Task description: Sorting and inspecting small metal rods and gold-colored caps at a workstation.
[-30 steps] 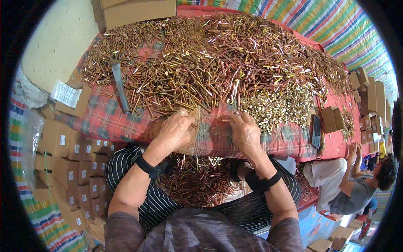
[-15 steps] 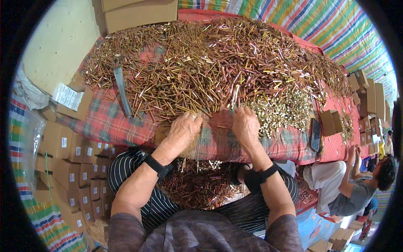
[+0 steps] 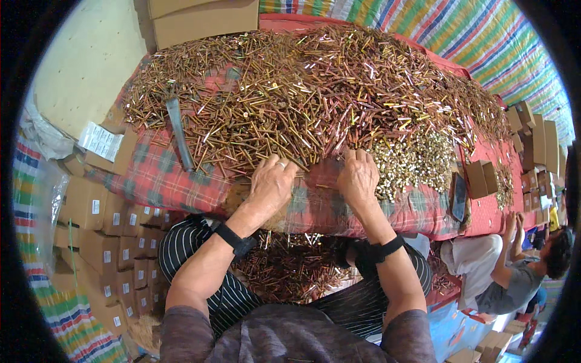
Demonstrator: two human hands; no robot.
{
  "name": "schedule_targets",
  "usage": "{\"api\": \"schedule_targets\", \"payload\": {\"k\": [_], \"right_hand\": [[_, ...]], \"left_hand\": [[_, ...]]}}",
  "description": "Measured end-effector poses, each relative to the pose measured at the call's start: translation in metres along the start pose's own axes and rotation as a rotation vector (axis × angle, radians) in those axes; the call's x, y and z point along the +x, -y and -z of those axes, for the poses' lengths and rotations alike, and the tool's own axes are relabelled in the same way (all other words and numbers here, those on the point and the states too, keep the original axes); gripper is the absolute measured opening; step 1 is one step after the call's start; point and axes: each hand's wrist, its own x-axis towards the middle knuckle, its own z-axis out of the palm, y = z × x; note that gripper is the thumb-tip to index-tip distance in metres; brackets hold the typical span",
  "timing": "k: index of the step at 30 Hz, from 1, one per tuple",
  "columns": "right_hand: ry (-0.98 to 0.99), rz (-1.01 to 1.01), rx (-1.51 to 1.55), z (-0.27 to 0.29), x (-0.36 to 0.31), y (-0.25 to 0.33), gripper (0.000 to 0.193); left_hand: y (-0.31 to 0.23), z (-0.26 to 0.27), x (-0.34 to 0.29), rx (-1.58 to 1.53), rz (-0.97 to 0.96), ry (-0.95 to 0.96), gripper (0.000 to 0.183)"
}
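A broad heap of long, thin, brass-coloured bolts [image 3: 266, 115] covers the cloth in front of me. At its near edge, my left hand [image 3: 271, 183] has its fingers closed round the end of one bolt [image 3: 298, 163]. My right hand [image 3: 358, 176] lies a little to the right, its fingers curled down and closed, and its fingertips are hidden. Close beside it on the right is a pile of small, shiny, pale-gold metal pieces [image 3: 414, 160], which look like nuts. Between the hands, a patch of red plaid cloth [image 3: 321, 202] shows.
A flat grey metal strip [image 3: 178, 136] lies at the left of the heap. On the right are a dark flat tool [image 3: 458, 196] and a small open carton [image 3: 482, 178]. Labelled cardboard boxes [image 3: 103, 248] stack at the left. Another person [image 3: 508, 266] sits at the right.
Both hands have shifted slightly right and up against the heap's edge. The whole view has also moved a little.
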Motion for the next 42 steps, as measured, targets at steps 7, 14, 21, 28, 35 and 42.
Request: {"api": "schedule_targets", "payload": {"k": [7,14,21,28,35,42], "right_hand": [[0.269,0.013,0.372,0.045,-0.017,0.027,0.023],[0.174,0.049,0.424,0.043,-0.028,0.025,0.02],[0.151,0.033,0.479,0.046,-0.03,0.021,0.022],[0.095,0.119,0.452,0.045,-0.032,0.018,0.019],[0.158,0.111,0.786,0.037,-0.047,0.03,0.02],[0.04,-0.037,0.413,0.018,-0.033,-0.004,0.011]], "left_hand": [[-0.015,0.002,0.0,-0.969,0.491,0.106,0.014],[-0.022,0.015,-0.001,-1.044,0.501,0.151,0.02],[-0.026,0.021,0.002,-1.084,0.563,0.185,0.023],[-0.02,0.005,-0.001,-0.902,0.3,0.084,0.022],[-0.035,0.007,0.001,-1.194,0.576,0.359,0.03],[-0.037,-0.006,-0.004,-1.463,0.796,0.265,0.018]]}}
